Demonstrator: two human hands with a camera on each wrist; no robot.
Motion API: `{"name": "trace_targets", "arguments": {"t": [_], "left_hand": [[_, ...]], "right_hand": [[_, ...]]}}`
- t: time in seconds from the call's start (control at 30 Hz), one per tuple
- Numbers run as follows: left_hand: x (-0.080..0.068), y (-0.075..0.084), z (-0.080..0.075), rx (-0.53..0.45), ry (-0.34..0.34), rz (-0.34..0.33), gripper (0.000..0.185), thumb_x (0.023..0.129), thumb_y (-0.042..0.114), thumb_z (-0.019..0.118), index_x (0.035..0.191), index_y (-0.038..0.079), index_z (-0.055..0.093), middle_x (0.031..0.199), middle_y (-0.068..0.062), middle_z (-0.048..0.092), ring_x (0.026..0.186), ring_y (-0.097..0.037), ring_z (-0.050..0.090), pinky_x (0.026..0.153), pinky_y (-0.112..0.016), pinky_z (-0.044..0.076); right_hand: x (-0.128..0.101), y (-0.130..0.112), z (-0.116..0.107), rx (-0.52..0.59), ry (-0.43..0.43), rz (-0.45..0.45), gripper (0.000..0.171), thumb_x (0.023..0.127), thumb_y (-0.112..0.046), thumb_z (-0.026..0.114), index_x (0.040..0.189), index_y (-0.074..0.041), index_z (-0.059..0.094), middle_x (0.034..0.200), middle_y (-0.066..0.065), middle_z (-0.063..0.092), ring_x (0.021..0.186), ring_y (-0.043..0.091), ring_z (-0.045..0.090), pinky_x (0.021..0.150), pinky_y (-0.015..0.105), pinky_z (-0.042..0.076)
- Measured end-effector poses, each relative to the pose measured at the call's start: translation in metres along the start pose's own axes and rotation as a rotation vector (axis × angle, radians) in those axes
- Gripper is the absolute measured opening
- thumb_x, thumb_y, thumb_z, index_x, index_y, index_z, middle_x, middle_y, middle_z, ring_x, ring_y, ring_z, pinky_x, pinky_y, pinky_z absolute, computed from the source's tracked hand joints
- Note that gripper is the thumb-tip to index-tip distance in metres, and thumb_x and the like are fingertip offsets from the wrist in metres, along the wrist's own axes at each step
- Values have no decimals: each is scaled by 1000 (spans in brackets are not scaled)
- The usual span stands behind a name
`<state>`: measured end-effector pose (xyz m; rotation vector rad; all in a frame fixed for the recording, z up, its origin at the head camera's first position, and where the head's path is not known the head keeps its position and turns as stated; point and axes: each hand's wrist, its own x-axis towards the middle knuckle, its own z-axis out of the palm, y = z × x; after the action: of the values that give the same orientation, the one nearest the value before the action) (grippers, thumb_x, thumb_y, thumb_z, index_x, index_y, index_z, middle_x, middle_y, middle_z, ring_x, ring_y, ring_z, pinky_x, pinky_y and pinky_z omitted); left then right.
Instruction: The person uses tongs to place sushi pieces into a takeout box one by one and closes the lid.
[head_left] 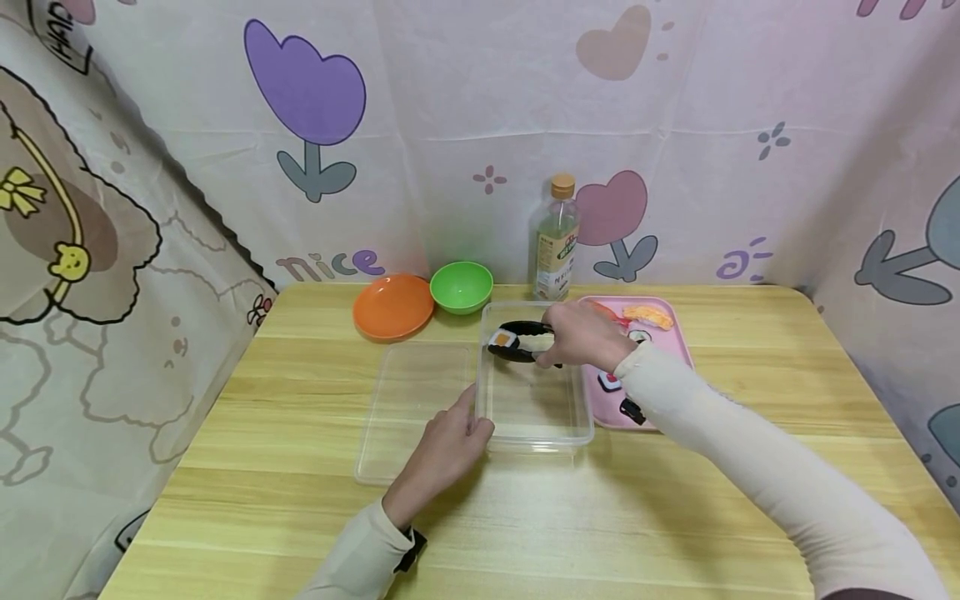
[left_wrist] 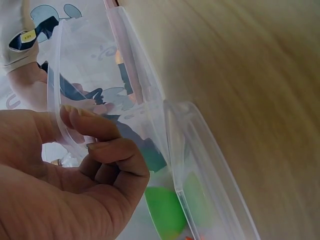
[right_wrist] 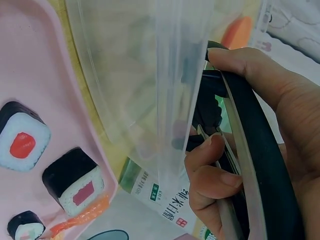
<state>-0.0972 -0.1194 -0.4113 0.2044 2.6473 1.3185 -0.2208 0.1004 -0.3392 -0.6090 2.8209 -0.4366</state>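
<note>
My left hand pinches the near left wall of a clear plastic container between thumb and fingers, as the left wrist view shows. Over that container, my right hand grips black-edged food tongs. A sushi roll with an orange centre and dark wrap sits between the tong tips, above the container's far left part. Beside the container lies a pink tray with several sushi pieces, among them a roll with a red centre and a dark-wrapped roll. My right forearm hides part of the tray.
A clear flat lid lies left of the container. Behind are an orange plate, a green bowl and a bottle with an orange cap. A patterned cloth hangs behind the wooden table.
</note>
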Motion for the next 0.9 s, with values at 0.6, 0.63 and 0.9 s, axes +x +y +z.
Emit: {"name": "trace_targets", "arguments": {"t": [0.6, 0.63, 0.9], "left_hand": [[1, 0, 1, 1, -1, -5, 66, 94, 16, 49, 156, 1, 33, 56, 8, 43, 44, -8, 31, 40, -25, 26], [1, 0, 1, 1, 1, -4, 65, 94, 16, 49, 156, 1, 34, 56, 7, 43, 44, -8, 31, 41, -25, 26], [1, 0, 2, -3, 5, -1, 64, 94, 15, 48, 155, 3, 36, 57, 7, 45, 45, -8, 34, 41, -25, 27]], "right_hand": [[-11, 2, -12, 58, 15, 18, 40, 72, -33, 88, 93, -6, 69, 72, 2, 58, 62, 17, 50, 55, 34, 43], [-14, 2, -15, 75, 20, 19, 42, 71, -33, 88, 96, -5, 69, 71, 2, 56, 62, 17, 50, 55, 34, 43], [-45, 17, -38, 111, 109, -5, 59, 72, -33, 87, 120, -4, 69, 83, 5, 60, 66, 18, 50, 56, 34, 41]]}}
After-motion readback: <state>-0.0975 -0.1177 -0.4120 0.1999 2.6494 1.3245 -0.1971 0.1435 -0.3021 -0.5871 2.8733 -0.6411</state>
